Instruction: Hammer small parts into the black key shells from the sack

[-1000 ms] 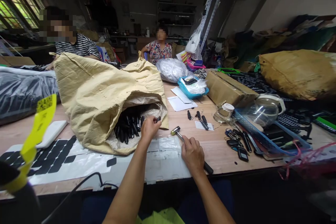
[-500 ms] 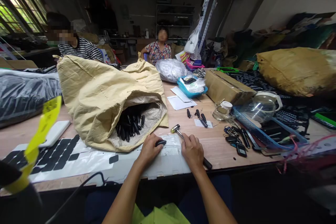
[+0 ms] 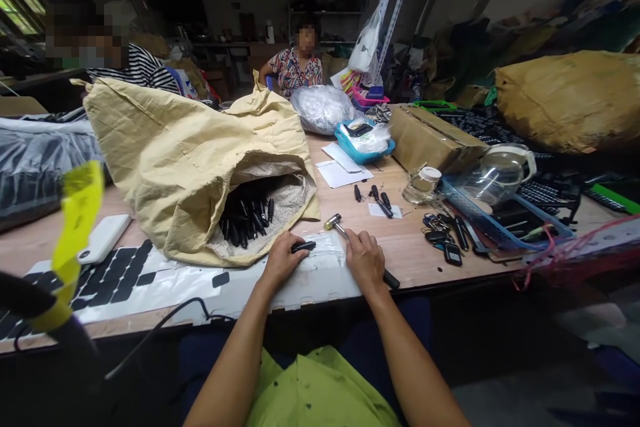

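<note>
1. The left grip [image 3: 283, 257] is closed round one black piece [image 3: 304, 247], pinched between thumb and fingers, with its free end jutting toward the right grip [image 3: 366, 259]
2. The right grip is wrapped about the handle of a hammer [image 3: 333, 221], whose head reaches out past the fingers, apart from the black piece
3. The held piece sits low over clear plastic [image 3: 327, 255] on the counter [image 3: 417, 267], between the two grips and near the mouth of a cloth sack [image 3: 175, 160] with more black pieces [image 3: 245, 221] inside
4. A yellow tag [image 3: 77, 230] at far left carries dark print, too blurred to read
</note>
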Motion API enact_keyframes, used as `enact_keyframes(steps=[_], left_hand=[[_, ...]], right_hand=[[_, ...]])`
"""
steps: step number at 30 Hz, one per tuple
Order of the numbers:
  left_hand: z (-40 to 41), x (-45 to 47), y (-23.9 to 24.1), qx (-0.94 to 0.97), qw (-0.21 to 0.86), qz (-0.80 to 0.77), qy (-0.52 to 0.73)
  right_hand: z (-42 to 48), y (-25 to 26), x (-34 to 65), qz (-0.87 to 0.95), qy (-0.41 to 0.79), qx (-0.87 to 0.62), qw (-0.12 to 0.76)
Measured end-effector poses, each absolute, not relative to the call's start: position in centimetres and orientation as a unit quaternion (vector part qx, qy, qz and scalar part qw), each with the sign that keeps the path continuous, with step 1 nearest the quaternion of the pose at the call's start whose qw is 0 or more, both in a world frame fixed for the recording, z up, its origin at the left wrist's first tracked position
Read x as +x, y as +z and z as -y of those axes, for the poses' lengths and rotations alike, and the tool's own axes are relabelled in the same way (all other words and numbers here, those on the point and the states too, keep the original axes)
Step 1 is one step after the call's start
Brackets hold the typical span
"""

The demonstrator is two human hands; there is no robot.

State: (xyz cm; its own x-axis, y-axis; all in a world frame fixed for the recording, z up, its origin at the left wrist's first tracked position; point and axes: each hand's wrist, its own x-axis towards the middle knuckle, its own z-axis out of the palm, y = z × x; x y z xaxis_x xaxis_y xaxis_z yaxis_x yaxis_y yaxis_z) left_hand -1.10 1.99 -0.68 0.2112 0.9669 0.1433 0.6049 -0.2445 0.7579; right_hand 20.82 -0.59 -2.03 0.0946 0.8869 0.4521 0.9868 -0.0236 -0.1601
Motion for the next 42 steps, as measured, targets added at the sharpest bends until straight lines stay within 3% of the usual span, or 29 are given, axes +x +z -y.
enact_keyframes(steps=[5, 8, 11, 15, 35, 42], left_hand=[[-2.0, -1.1, -0.5, 0.709, 0.305, -0.546, 0.325], [-2.0, -0.9, -0.6, 0.705, 0.309, -0.547, 0.329], [-2.0, -0.8, -0.7, 0.705, 0.305, -0.547, 0.332], [-2.0, -0.6, -0.9, 0.712, 0.297, -0.543, 0.333], [-1.6, 0.0, -0.8, 0.697, 0.288, -0.566, 0.332], [-1.3, 0.2, -0.5, 0.701, 0.265, -0.576, 0.326]], right_hand=[[1.6, -1.4, 21.2, 0.654, -0.044, -0.684, 0.319], [3.2, -0.8, 20.7, 0.653, 0.049, -0.633, 0.413], [4.7, -0.2, 19.6, 0.668, 0.140, -0.577, 0.449], [5.7, 0.1, 18.3, 0.689, 0.184, -0.546, 0.440], [5.9, -0.1, 18.3, 0.696, 0.161, -0.578, 0.394], [3.0, -0.6, 19.9, 0.670, 0.070, -0.624, 0.396]])
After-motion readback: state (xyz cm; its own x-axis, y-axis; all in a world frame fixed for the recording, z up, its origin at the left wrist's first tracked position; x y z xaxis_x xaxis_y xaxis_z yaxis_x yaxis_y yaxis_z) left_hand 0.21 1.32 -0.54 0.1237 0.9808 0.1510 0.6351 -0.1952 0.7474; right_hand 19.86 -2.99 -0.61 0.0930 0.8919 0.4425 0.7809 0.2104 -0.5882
